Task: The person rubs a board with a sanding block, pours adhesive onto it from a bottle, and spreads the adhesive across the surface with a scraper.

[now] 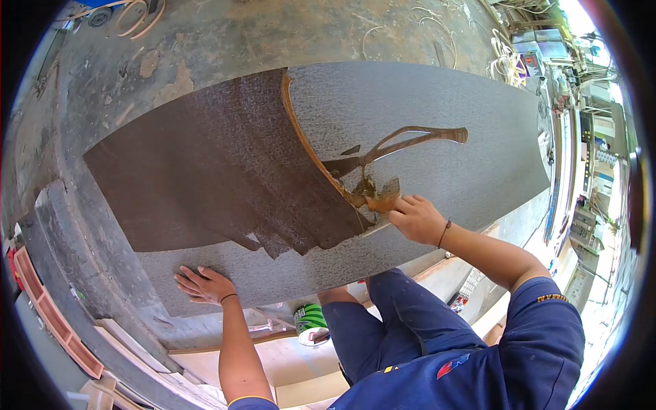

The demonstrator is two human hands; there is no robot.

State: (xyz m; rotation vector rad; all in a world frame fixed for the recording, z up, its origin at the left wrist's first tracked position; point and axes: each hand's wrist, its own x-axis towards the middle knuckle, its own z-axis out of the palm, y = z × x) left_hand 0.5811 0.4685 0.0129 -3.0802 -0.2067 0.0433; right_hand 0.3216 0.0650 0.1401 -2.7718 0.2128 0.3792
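While left hand point(207, 285) touches one sheet point(478, 164), right hand point(418, 219) grips one spreader point(384, 199).

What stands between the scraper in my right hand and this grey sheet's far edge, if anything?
Nothing solid visible. Between the scraper in your right hand and the far edge, only a looping brown trail lies on the grey sheet.

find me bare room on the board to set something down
The board's right end is bare, between the brown streak and the right edge. A narrower bare strip runs below the brown coat, between the left hand and right hand. It is crowded around the scraper, by the coat's curved edge.
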